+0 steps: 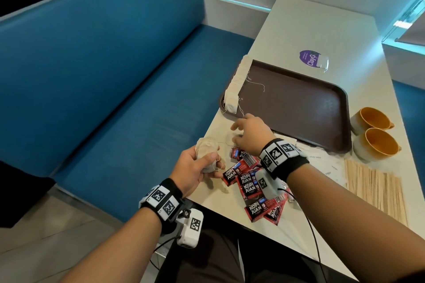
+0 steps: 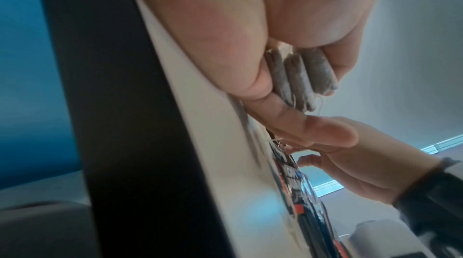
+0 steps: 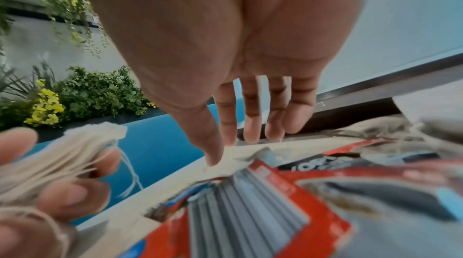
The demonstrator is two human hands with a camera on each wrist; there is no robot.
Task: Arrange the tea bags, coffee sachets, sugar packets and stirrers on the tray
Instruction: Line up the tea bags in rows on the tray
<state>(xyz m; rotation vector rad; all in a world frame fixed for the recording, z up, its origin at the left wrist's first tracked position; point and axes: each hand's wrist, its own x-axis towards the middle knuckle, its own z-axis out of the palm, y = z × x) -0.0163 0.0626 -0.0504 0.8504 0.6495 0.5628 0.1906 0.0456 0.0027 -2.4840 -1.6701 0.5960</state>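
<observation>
My left hand (image 1: pixel 200 165) grips a bunch of tea bags (image 1: pixel 207 149) at the table's left edge; in the left wrist view the tea bags (image 2: pixel 295 78) sit pressed between fingers and palm. My right hand (image 1: pixel 243 131) hovers with straight, spread fingers (image 3: pixel 250 119) over a loose tea bag (image 1: pixel 229 137) on the table, the thumb tip touching it. A row of tea bags (image 1: pixel 236 80) lines the left rim of the brown tray (image 1: pixel 299 108). Red coffee sachets (image 1: pixel 250 184) lie heaped under my right wrist. White sugar packets (image 1: pixel 322 161) and wooden stirrers (image 1: pixel 374 188) lie to the right.
Two cups with orange insides (image 1: pixel 372 119) (image 1: pixel 379 145) stand by the tray's right edge. A purple sticker with a clear holder (image 1: pixel 312 58) lies beyond the tray. A blue bench seat (image 1: pixel 115 99) runs along the table's left edge.
</observation>
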